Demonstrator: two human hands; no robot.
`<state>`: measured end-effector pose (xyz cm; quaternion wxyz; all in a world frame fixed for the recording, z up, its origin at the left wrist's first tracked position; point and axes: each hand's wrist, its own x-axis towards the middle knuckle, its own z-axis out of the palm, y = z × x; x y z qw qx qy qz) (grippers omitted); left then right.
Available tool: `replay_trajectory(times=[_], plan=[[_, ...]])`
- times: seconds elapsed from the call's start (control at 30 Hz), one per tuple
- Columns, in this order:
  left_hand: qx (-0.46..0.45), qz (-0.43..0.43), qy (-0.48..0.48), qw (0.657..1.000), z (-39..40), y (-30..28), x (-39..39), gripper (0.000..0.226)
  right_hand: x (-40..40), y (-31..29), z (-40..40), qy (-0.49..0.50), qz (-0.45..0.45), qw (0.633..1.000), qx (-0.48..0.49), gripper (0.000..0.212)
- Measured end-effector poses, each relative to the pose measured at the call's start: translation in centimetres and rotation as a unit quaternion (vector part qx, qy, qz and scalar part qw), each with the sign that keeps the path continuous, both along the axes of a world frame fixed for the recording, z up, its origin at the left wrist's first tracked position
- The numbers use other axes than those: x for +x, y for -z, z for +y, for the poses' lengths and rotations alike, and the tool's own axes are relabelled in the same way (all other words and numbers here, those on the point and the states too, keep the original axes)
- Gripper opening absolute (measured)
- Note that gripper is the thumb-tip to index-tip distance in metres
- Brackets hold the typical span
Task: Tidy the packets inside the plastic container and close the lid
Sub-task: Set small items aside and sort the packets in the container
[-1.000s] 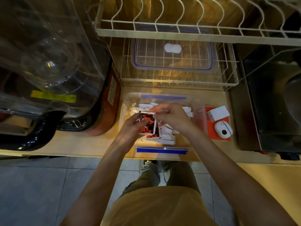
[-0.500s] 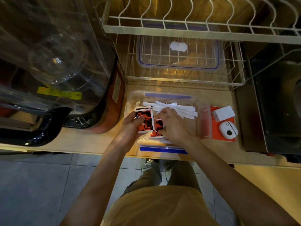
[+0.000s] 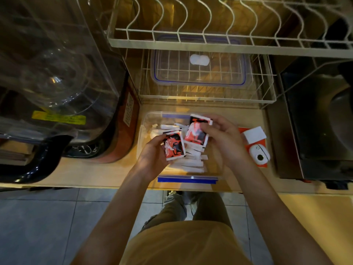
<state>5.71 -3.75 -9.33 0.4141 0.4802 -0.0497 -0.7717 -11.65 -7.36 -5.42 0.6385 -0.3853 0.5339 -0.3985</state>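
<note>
The person stands at a wooden counter (image 3: pixel 107 173), both bare arms reaching forward; nearest on it is the clear plastic container (image 3: pixel 146 127), open, with a blue clip (image 3: pixel 187 179) on its near edge; inside lie many white packets (image 3: pixel 193 163), loose and not in order; the left hand (image 3: pixel 152 155) holds one red and black packet (image 3: pixel 174 145) above them, thumb pressed on its left edge, fingers behind it; the right hand (image 3: pixel 223 138) pinches two more red packets (image 3: pixel 196 133) just beside the first, above the container; to the right of the container a small white device (image 3: pixel 258 154) and a white box (image 3: pixel 255 133) rest on an orange card (image 3: pixel 248 148); farther back, the clear lid (image 3: pixel 198 71) with blue rim lies in a wire rack (image 3: pixel 267 88)
</note>
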Motion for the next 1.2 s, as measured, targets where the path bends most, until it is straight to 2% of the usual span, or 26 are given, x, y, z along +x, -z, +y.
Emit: replay_trajectory(times=[0.1, 0.2, 0.33, 0.43, 0.53, 0.6, 0.7, 0.77, 0.87, 1.0, 1.1, 1.2], plan=[[-0.008, 0.006, 0.010, 1.000, -0.2, -0.1, -1.0, 0.029, 1.2, 0.3, 0.3, -0.071, 0.078, 0.994, -0.025, 0.020], [-0.024, 0.017, 0.038, 0.999, -0.2, -0.2, -1.8, 0.029, 2.1, 1.3, 0.6, -0.044, 0.155, 0.986, -0.045, 0.021], [-0.059, -0.032, 0.047, 0.997, -0.1, 0.0, -2.4, 0.029, 2.2, 2.6, 1.3, -0.032, 0.268, 0.958, -0.097, 0.022], [-0.084, -0.066, 0.050, 0.993, 0.0, 0.3, -2.8, 0.023, 1.6, 3.2, 1.6, -0.050, 0.253, 0.965, -0.056, 0.023], [-0.148, -0.150, 0.092, 0.973, 0.0, 0.4, -3.0, 0.022, 0.7, 3.6, 1.6, -0.091, 0.153, 0.983, 0.039, 0.006], [-0.192, -0.252, 0.139, 0.938, 0.0, 0.3, -3.2, 0.023, 0.3, 4.1, 1.7, -0.097, 0.139, 0.985, 0.031, 0.011], [-0.268, -0.433, 0.189, 0.839, -0.2, 1.4, -3.0, 0.030, 0.0, 4.8, 2.0, -0.085, 0.182, 0.979, -0.035, 0.016], [-0.260, -0.502, 0.215, 0.797, -0.3, 2.1, -2.6, 0.037, 0.1, 4.9, 2.0, -0.094, 0.205, 0.973, -0.057, 0.018], [-0.260, -0.556, 0.232, 0.754, -0.7, 2.5, -1.9, 0.036, 0.3, 5.2, 2.0, -0.122, 0.246, 0.959, -0.073, 0.017], [-0.247, -0.555, 0.236, 0.759, -1.2, 2.2, -1.2, 0.033, 0.2, 5.4, 1.9, -0.152, 0.320, 0.927, -0.121, 0.021], [-0.266, -0.537, 0.241, 0.764, -1.1, 1.9, -0.9, 0.032, 0.0, 5.5, 2.0, -0.146, 0.325, 0.926, -0.123, 0.028], [-0.258, -0.530, 0.243, 0.770, -1.0, 1.8, -0.9, 0.029, 0.0, 5.6, 2.1, -0.146, 0.338, 0.921, -0.129, 0.025]])
